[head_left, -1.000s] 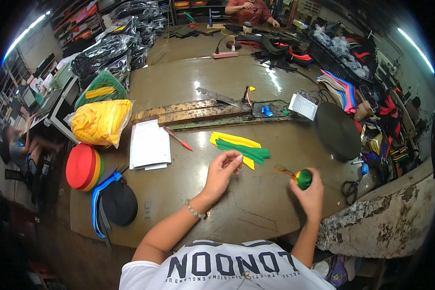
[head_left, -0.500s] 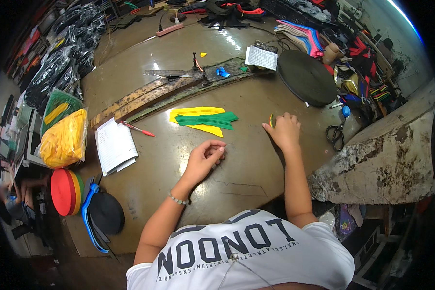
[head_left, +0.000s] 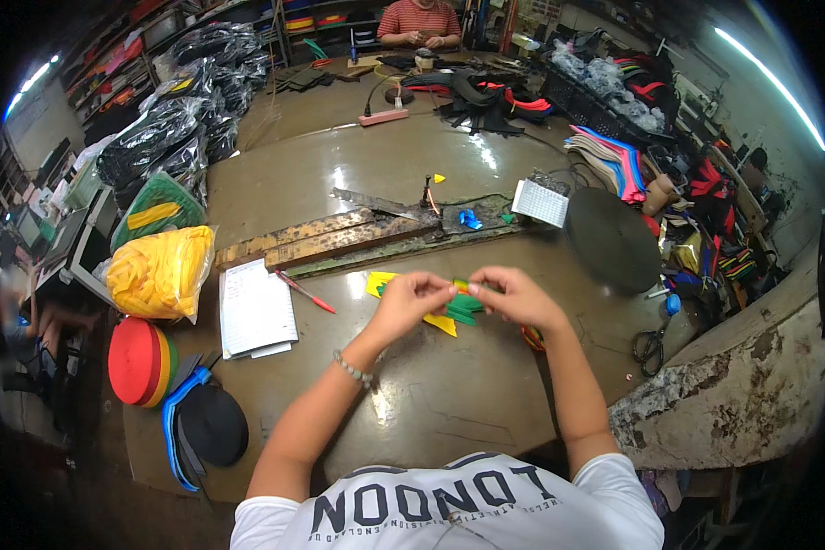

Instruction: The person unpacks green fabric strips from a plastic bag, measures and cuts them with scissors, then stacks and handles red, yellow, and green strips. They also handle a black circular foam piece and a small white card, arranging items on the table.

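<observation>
Both my hands meet over the brown worktable point(head_left: 431, 403). My left hand point(head_left: 416, 299) and my right hand point(head_left: 515, 295) pinch the two ends of a green strip point(head_left: 458, 290) held a little above the table. Under and behind them lie more green strips point(head_left: 464, 313) on top of yellow strips point(head_left: 383, 282). A small red and yellow thing point(head_left: 532, 337) lies on the table just below my right wrist; what it is cannot be made out.
A red pen point(head_left: 304, 291) and a notepad point(head_left: 255, 310) lie left of my hands. A bag of yellow strips point(head_left: 159, 271), coloured webbing rolls point(head_left: 137, 361), a long metal cutter point(head_left: 357, 233), a black disc point(head_left: 612, 240) and scissors point(head_left: 649, 346) surround them. Another person point(head_left: 420, 20) sits at the far end.
My hands, which were apart on the table, have come together and lifted a green strip between them. The green roll seen in my right hand a second ago is no longer in it.
</observation>
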`<state>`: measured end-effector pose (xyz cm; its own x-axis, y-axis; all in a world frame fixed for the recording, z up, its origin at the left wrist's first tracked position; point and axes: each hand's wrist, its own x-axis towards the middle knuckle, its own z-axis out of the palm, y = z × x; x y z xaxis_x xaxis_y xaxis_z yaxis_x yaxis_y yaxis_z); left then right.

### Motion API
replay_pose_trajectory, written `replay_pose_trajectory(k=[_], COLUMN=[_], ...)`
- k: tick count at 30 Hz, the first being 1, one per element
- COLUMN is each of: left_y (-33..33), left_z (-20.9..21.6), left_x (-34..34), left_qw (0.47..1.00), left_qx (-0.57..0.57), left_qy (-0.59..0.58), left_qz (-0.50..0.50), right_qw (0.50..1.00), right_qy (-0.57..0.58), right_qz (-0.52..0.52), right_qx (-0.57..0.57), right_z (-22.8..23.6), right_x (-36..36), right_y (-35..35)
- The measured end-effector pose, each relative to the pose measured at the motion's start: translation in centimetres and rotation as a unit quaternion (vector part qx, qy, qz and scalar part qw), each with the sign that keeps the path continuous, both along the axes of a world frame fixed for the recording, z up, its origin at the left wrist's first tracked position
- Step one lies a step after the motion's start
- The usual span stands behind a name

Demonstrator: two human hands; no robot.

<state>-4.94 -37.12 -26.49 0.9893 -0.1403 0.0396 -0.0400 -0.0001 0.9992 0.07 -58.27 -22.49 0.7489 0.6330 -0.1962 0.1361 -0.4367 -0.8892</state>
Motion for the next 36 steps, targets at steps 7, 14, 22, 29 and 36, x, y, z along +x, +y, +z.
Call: replay_pose_trajectory(k=[7,14,22,29,36], left_y=[2.3,4.5,5.2,5.3,5.3], left_z=[3.3,2.9,-1.2,-2.2,-2.4], left_x=[7.1,13.3,16.1,16.2,16.5], left_qw=[0.997,0.994,0.996,0.994,0.992], left_qx=[0.006,0.026,0.033,0.047,0.079], left_qy=[-0.06,-0.022,0.04,0.042,0.037], left_qz=[0.051,0.102,0.072,0.085,0.092], right_qw=[0.99,0.991,0.989,0.989,0.986], right_qy=[-0.138,-0.083,-0.022,-0.004,0.007], right_qz=[0.014,-0.003,-0.028,-0.05,-0.055], right_qx=[0.038,0.105,0.144,0.142,0.159], right_z=[3.9,1.4,-4.3,-5.7,-6.5], right_x=[8.1,15.5,18.7,18.8,18.8], right_y=[3.3,6.7,7.3,7.1,7.4])
